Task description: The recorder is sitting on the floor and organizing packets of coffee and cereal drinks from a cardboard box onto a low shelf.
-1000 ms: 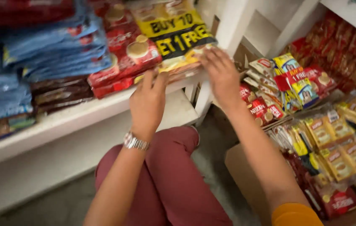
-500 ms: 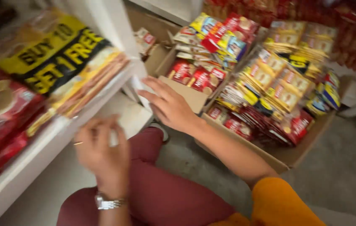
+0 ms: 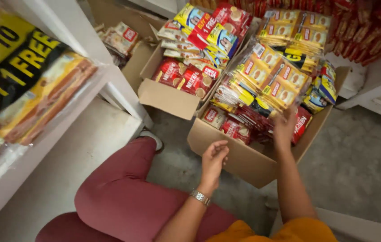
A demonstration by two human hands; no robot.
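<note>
Head view: right hand reaches into the front cardboard box, fingers closing on a hanging strip of yellow sachets at its lower end; left hand hovers loosely curled and empty at the box's 8 o'clock corner. Strip judged light, limp, crinkly and slippery, best gripped across a sealed edge; long axis runs 1 to 7 o'clock.

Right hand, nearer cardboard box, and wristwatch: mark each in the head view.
right hand [image 3: 284, 126], head view, back of the hand among the packets
nearer cardboard box [image 3: 240, 159], head view, bare front wall
wristwatch [image 3: 200, 196], head view, band on the left wrist
</note>
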